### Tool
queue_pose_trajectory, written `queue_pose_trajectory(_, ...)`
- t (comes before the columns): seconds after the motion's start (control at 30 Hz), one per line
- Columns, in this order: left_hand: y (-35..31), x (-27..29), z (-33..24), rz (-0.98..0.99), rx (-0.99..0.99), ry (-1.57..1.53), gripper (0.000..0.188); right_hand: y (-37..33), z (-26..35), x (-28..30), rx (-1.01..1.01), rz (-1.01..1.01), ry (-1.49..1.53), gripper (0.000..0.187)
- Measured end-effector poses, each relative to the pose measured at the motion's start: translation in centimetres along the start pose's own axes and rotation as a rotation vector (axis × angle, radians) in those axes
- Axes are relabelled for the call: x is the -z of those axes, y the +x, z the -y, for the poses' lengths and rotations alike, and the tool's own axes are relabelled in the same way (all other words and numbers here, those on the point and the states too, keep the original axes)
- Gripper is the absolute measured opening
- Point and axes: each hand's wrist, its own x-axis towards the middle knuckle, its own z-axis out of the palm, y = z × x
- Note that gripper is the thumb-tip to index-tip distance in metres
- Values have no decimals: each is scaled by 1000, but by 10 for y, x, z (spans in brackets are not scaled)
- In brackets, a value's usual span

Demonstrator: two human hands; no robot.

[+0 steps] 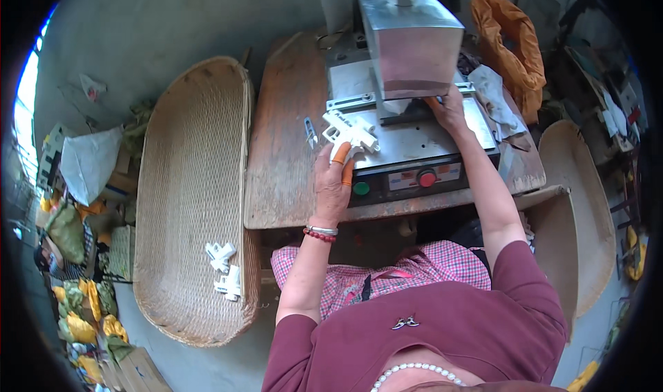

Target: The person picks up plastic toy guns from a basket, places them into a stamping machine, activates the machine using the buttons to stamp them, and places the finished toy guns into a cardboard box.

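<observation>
At the front left of the bench machine (414,43), my left hand (333,188) is closed on a white plastic toy gun (351,131) above the metal work plate (407,143). Orange covers wrap some of its fingers. My right hand (450,110) reaches in beneath the machine's boxy metal head from the right, fingers bent; an orange cover shows on one. The head hides its fingertips and whatever they grip. A white piece (397,106) shows under the head, left of those fingers. Small snips (310,132) lie on the wooden table left of the machine.
A long woven basket (193,143) stands left of the wooden table (286,143), with white plastic pieces (224,271) near its front. The machine's front carries a green button (361,188) and a red knob (427,179). An orange sack (507,54) sits behind right.
</observation>
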Motion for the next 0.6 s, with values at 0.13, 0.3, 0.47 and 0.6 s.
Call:
queue_pose_trajectory(0.13, 11, -16, -23, -8, -91, 22, 38, -3, 4, 56, 20, -323, -133, 18)
queue_pose_trajectory(0.3, 79, -73, -32, 3, -169, 252, 34, -92, 105, 216, -157, -398, -323, 23)
queue_pose_trajectory(0.47, 103, -127, -43, 120, -189, 363, 30, -155, 81, 227, -424, -240, -278, 34)
queue_pose_trajectory(0.6, 63, -70, -28, 216, -130, 247, 57, -154, 7, 165, -518, 39, 58, 61)
